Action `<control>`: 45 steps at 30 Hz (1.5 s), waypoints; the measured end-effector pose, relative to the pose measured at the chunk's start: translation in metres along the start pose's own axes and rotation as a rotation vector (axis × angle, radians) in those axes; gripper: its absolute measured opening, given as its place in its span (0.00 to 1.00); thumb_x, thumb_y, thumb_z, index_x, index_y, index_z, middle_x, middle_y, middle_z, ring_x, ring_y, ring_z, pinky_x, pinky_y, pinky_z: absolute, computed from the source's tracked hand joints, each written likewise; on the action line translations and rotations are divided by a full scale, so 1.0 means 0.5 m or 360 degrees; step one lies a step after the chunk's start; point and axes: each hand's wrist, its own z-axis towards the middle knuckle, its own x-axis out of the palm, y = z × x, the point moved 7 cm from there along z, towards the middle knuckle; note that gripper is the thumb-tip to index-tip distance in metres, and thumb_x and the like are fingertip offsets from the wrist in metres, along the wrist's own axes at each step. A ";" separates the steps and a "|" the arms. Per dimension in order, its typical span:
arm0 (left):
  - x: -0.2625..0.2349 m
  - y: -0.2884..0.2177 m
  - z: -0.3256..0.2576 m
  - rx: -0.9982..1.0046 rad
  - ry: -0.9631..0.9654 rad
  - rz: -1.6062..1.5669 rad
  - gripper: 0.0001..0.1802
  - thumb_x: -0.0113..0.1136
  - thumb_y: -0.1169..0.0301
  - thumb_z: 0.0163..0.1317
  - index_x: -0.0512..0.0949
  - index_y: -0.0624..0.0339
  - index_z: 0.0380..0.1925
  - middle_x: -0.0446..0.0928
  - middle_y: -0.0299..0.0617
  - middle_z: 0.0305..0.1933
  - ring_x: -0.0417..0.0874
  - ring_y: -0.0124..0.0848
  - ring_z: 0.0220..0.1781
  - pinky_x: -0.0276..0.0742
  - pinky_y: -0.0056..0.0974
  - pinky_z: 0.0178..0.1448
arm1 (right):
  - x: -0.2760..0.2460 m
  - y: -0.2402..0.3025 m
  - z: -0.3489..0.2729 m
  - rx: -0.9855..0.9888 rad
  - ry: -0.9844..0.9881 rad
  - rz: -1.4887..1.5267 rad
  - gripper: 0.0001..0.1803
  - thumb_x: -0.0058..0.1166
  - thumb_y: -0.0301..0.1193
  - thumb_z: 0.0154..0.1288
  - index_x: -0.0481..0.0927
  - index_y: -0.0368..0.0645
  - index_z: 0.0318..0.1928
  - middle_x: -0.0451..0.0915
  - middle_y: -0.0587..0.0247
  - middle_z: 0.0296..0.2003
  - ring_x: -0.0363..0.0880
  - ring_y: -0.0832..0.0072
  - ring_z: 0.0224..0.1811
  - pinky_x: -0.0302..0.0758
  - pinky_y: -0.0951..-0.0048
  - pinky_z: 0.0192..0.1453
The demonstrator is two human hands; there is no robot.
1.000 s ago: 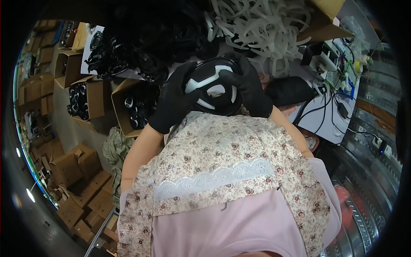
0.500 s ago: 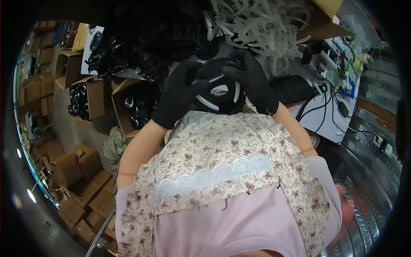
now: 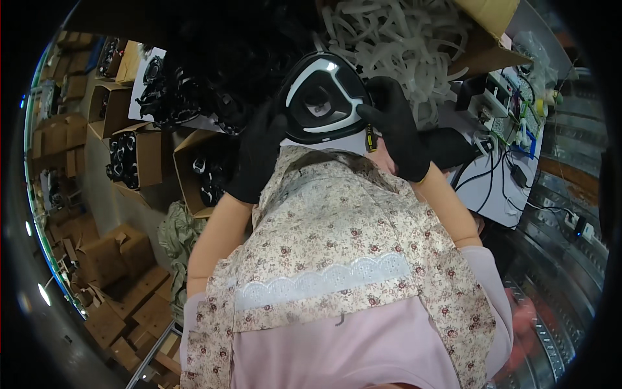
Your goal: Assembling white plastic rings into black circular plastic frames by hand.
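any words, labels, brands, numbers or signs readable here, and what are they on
Nothing can be read clearly.
Yellow and black strip by the right hand: any marks too small to read.
Cardboard boxes at left: any print too small and blurred.
Black and white shell: no readable text.

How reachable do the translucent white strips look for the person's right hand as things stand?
Probably yes: the translucent white strips lie just beyond the right hand with nothing visible between, though its fingers are holding the black-and-white mask-like frame.
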 end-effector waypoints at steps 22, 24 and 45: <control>0.071 -0.032 -0.048 -0.0728 0.0478 -0.0378 0.26 0.61 0.72 0.66 0.71 0.65 0.64 0.77 0.43 0.57 0.79 0.28 0.55 0.77 0.34 0.57 | 0.087 0.066 -0.032 0.0300 0.0517 -0.0491 0.18 0.69 0.32 0.57 0.76 0.38 0.42 0.73 0.63 0.40 0.75 0.76 0.42 0.75 0.69 0.47; 0.070 -0.043 -0.042 -0.0524 0.0397 -0.0200 0.24 0.62 0.73 0.65 0.74 0.65 0.61 0.80 0.43 0.53 0.80 0.27 0.53 0.77 0.33 0.55 | 0.083 0.054 -0.033 0.0271 0.0507 -0.0492 0.18 0.70 0.32 0.57 0.76 0.38 0.42 0.74 0.63 0.39 0.76 0.77 0.42 0.75 0.70 0.47; 0.041 0.034 -0.033 -0.0251 0.0138 -0.0236 0.34 0.63 0.68 0.68 0.63 0.64 0.71 0.75 0.46 0.63 0.78 0.33 0.62 0.76 0.38 0.63 | 0.063 0.117 -0.030 -0.0993 -0.0022 -0.1578 0.36 0.70 0.37 0.59 0.71 0.37 0.64 0.75 0.44 0.57 0.78 0.57 0.60 0.76 0.60 0.62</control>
